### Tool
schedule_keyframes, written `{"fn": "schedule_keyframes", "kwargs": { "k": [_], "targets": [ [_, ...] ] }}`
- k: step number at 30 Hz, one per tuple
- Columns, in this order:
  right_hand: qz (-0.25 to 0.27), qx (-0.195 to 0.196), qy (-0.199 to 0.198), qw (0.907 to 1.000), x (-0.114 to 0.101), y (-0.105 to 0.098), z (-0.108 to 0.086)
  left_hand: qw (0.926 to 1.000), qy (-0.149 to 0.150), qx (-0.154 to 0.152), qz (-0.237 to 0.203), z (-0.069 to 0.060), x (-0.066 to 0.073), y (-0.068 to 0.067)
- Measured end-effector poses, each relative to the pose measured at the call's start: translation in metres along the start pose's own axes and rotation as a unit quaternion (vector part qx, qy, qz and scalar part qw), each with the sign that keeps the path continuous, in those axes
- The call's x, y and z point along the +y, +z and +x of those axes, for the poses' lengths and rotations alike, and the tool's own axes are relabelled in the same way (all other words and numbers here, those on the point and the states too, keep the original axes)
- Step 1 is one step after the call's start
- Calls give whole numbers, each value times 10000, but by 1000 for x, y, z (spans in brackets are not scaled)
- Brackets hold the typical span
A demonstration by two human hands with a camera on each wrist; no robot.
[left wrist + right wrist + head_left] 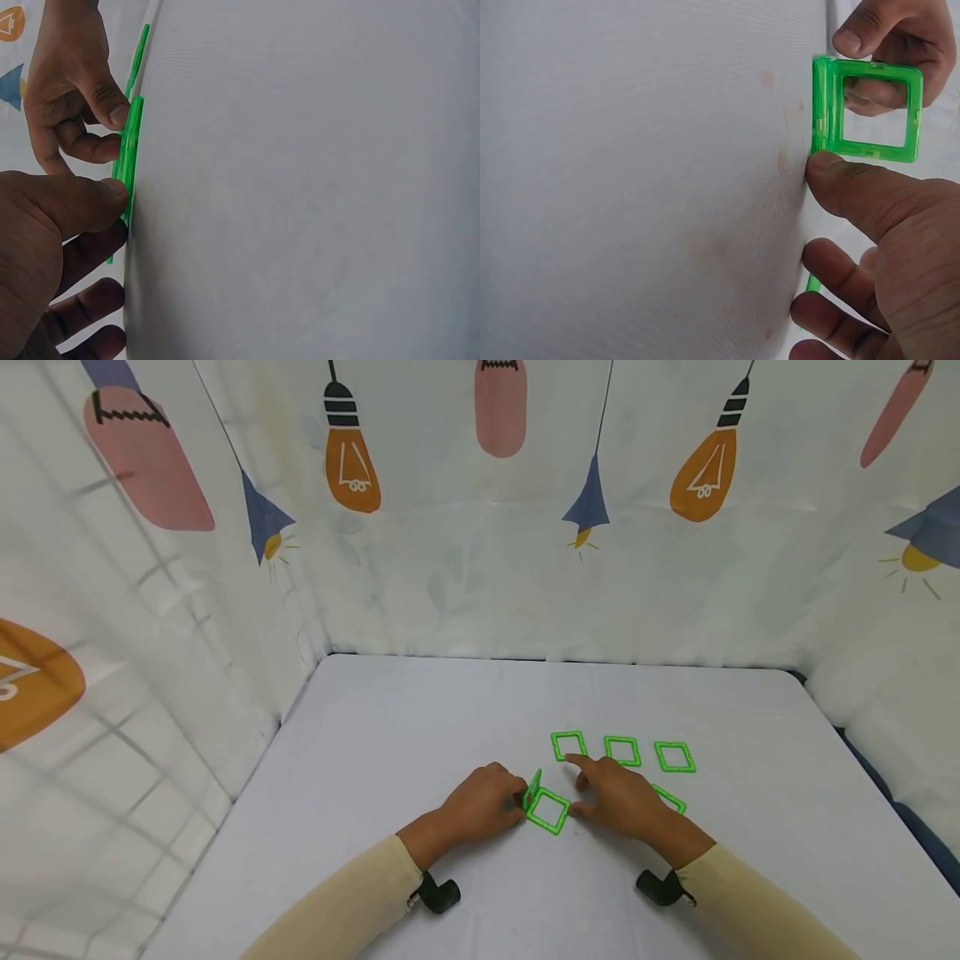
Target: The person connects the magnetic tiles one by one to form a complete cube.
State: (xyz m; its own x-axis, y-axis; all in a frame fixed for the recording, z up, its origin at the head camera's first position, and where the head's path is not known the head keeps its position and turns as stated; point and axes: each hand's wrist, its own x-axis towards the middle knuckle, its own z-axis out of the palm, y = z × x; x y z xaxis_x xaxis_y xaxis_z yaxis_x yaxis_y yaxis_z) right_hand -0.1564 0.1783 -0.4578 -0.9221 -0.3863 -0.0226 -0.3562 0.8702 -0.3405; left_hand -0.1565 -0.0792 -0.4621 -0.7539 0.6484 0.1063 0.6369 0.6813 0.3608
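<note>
Two green square magnetic tiles meet at an edge between the hands. One tile point(542, 824) lies flat on the table; the other tile point(532, 787) point(915, 112) stands up along its left side. My left hand point(483, 802) pinches the upright tile at its edge, the index finger behind it. The thumb of my right hand point(618, 797) touches the right corner of the flat tile. Its index finger stretches forward over the near edge of another flat green tile point(567, 733), and its other fingers are loosely bent. In the left wrist view the joined tiles appear nearly edge-on.
Two more green square tiles, a middle one point(622, 739) and a right one point(675, 768), lie in a row behind the right hand. Another tile point(671, 795) is partly hidden by that hand. A white cloth covers the table point(390, 727); a printed curtain point(465, 568) hangs behind it.
</note>
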Motion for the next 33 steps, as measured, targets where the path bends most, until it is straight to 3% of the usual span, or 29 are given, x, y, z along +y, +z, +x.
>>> {"fn": "schedule_keyframes", "kwargs": {
  "k": [15,33],
  "targets": [
    [26,-117,-32,9999,0,-4,3,9997,64,142,206,-2,0,4],
    [122,46,146,9998,24,-23,4,9993,111,120,346,-1,-1,5]
  ]
}}
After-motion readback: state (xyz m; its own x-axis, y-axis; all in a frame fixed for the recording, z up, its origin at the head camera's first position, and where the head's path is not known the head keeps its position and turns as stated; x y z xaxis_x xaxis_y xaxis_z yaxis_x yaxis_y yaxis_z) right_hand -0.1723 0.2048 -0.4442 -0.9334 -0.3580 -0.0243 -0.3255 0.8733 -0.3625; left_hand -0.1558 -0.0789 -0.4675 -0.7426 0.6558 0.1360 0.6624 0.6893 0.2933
